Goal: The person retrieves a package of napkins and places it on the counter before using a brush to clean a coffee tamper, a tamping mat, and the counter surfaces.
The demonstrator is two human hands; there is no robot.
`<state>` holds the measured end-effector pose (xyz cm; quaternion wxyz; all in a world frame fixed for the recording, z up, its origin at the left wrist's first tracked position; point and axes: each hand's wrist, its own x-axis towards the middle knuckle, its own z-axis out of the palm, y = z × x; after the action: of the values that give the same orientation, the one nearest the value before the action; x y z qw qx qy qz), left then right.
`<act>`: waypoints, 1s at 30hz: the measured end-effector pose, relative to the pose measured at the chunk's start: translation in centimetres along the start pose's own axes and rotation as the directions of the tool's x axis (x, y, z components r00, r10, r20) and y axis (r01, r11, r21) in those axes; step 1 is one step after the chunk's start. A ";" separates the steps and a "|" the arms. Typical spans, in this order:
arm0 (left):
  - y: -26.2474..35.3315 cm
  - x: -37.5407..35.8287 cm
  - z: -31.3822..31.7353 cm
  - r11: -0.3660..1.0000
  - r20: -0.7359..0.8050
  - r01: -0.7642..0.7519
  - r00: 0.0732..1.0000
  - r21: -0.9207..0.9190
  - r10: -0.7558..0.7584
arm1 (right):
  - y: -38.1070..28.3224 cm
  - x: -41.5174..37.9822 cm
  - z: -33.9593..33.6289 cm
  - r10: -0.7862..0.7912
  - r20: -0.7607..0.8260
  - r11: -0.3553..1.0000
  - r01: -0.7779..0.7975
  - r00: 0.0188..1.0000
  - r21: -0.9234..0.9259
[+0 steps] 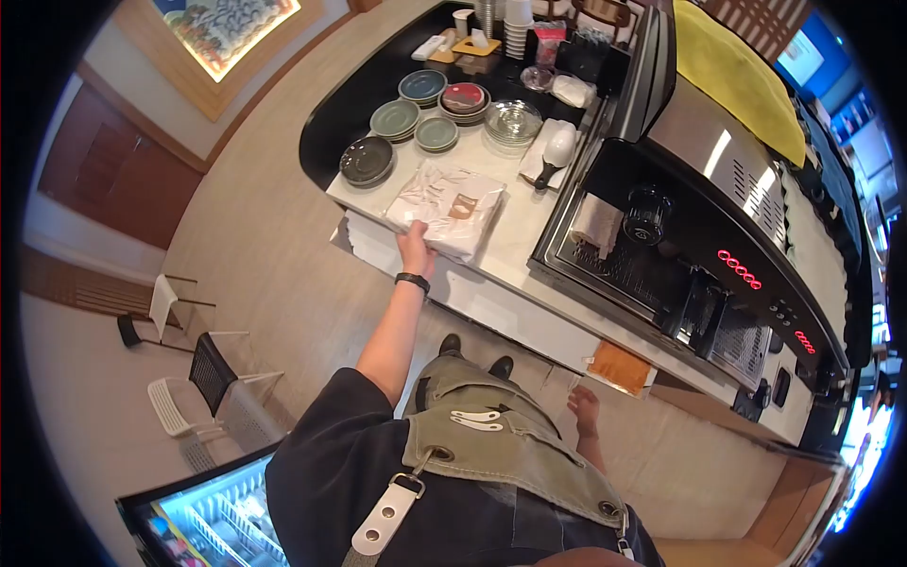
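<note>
My left hand, with a black band at the wrist, reaches forward to the counter's front edge. Its fingers are closed on the near edge of a white plastic-wrapped package with a brown printed label; part of the fingers is hidden by the wrap. The package lies flat on the white counter top. My right hand hangs low beside my apron, fingers loosely apart and holding nothing. Behind the package stand stacks of plates: dark grey, green, and clear glass.
To the right, a large espresso machine with red lit buttons fills the counter. A white scoop with a black handle lies beside it. Paper cups stand at the back. Chairs and a lit display fridge are at left.
</note>
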<state>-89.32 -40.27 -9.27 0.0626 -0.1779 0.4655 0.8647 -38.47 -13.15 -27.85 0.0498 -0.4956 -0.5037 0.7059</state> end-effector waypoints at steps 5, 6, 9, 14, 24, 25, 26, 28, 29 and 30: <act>-1.4 7.4 -4.5 0.995 -0.013 -0.059 0.998 -0.081 0.058 | -2.0 -0.1 1.5 -0.031 -0.177 0.998 0.038 0.984 0.040; 0.1 6.8 -4.2 0.999 0.022 -0.032 0.999 -0.024 0.033 | -1.8 -0.4 2.2 0.012 -0.220 0.998 0.000 0.975 0.055; 3.7 7.8 -4.3 0.961 0.102 0.008 0.994 0.277 -0.038 | 2.4 -2.0 4.1 0.120 -0.250 0.987 -0.088 0.961 0.135; 5.4 7.5 -5.8 0.524 0.186 -0.514 0.811 0.679 0.555 | 7.9 -8.9 8.9 0.242 -0.408 0.968 -0.190 0.880 0.164; -2.6 -15.4 9.0 0.746 0.851 -0.409 0.261 0.526 -0.456 | 15.4 -16.2 8.1 0.302 -0.562 0.920 -0.079 0.770 0.385; -4.2 -18.3 10.5 0.763 0.853 -0.392 0.133 0.513 -0.505 | 16.5 -16.5 7.1 0.297 -0.574 0.913 -0.050 0.763 0.406; -5.4 -21.2 12.2 0.731 0.842 -0.484 0.025 0.482 -0.539 | 17.7 -16.9 5.9 0.305 -0.561 0.902 -0.045 0.769 0.429; -8.0 -27.6 15.0 0.714 0.823 -0.610 -0.171 0.343 -0.541 | 18.6 -18.2 3.6 0.343 -0.608 0.896 -0.055 0.716 0.440; -9.3 -31.0 16.1 0.726 0.802 -0.608 -0.233 0.321 -0.550 | 19.2 -19.3 2.0 0.348 -0.624 0.896 -0.053 0.699 0.441; -10.6 -34.2 17.1 0.737 0.777 -0.608 -0.295 0.297 -0.557 | 19.8 -20.4 -0.2 0.370 -0.631 0.870 -0.015 0.682 0.494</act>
<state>-58.86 -18.28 3.54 0.4448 0.6469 0.4866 0.3833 -19.55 -34.32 -29.67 0.2757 -0.7537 -0.2109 0.5581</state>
